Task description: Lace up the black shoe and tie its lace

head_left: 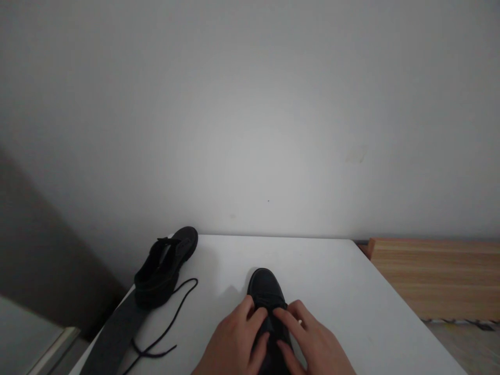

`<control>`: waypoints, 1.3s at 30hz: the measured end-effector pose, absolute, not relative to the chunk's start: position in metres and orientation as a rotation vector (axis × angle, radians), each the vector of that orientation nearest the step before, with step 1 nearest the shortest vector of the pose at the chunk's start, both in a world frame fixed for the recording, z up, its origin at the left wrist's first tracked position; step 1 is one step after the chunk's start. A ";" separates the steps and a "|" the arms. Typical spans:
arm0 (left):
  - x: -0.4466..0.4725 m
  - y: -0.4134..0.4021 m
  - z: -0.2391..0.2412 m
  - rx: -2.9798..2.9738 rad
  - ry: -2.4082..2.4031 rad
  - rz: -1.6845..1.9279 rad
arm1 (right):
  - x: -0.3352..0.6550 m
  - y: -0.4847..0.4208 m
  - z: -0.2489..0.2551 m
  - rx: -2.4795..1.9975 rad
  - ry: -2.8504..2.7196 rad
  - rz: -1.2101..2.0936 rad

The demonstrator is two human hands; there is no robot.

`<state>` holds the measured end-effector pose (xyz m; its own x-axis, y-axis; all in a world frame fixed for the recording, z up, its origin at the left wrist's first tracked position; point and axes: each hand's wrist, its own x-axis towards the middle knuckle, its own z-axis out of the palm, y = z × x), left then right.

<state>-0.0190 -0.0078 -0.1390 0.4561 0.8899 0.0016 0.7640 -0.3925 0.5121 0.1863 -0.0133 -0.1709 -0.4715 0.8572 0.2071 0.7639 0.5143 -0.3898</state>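
A black shoe point(265, 284) lies on the white table, its rounded toe pointing away from me. My left hand point(238, 333) grips the left side of its lacing area with bent fingers and thumb. On the right side, my right hand point(312, 338) holds the opposite edge the same way. Between the two hands the dark middle of the shoe shows, but the fingertips hide fine detail there. A tiny pale spot shows by the right fingers; I cannot make out what it is.
Another black shoe point(164, 268) stands at the table's left edge. Beside it lies a loose black shoelace point(172, 320), and a dark grey strip point(113, 338) runs below. The white table point(324, 271) meets a pale wall point(250, 130); a wooden panel point(433, 276) is at right.
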 end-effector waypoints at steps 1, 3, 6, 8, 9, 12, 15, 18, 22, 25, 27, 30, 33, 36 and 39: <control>-0.016 -0.008 -0.137 2.268 1.407 0.361 | 0.183 -0.013 -0.171 -1.371 -2.428 0.300; -0.011 -0.007 -0.135 2.271 1.437 0.325 | 0.175 -0.012 -0.167 -1.459 -2.480 0.255; -0.006 -0.005 -0.132 2.270 1.484 0.271 | 0.163 -0.009 -0.156 -1.621 -2.488 0.251; -0.004 -0.004 -0.131 2.254 1.517 0.242 | 0.158 -0.007 -0.151 -1.681 -2.484 0.247; -0.003 -0.004 -0.131 2.246 1.528 0.234 | 0.156 -0.006 -0.150 -1.696 -2.479 0.240; -0.003 -0.004 -0.130 2.273 1.547 0.295 | 0.156 -0.006 -0.152 -1.638 -2.440 0.163; -0.006 -0.003 -0.126 2.267 1.496 0.556 | 0.160 -0.008 -0.150 -1.419 -2.305 0.168; -0.013 -0.001 -0.113 2.108 1.326 0.908 | 0.168 -0.007 -0.135 -1.221 -2.044 0.317; -0.026 0.001 -0.088 1.943 1.196 1.335 | 0.181 -0.006 -0.110 -1.129 -1.673 0.449; -0.030 0.000 -0.079 1.919 1.152 1.498 | 0.184 -0.008 -0.101 -1.013 -1.495 0.510; -0.031 -0.002 -0.079 1.930 1.152 1.520 | 0.181 -0.012 -0.099 -0.947 -1.459 0.544; -0.031 -0.005 -0.082 1.940 1.155 1.548 | 0.175 -0.018 -0.100 -0.901 -1.476 0.564; -0.032 -0.007 -0.084 1.910 1.140 1.632 | 0.173 -0.020 -0.099 -0.862 -1.519 0.537; -0.029 -0.008 -0.085 1.895 1.100 1.651 | 0.173 -0.018 -0.096 -0.826 -1.557 0.540; -0.022 -0.009 -0.084 1.899 1.043 1.558 | 0.171 -0.015 -0.090 -0.802 -1.605 0.563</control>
<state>-0.0223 -0.0087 -0.0845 0.0670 0.7914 0.6076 0.2599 -0.6018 0.7551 0.1715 -0.0146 -0.0904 -0.0673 0.7602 0.6461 0.1894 0.6456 -0.7398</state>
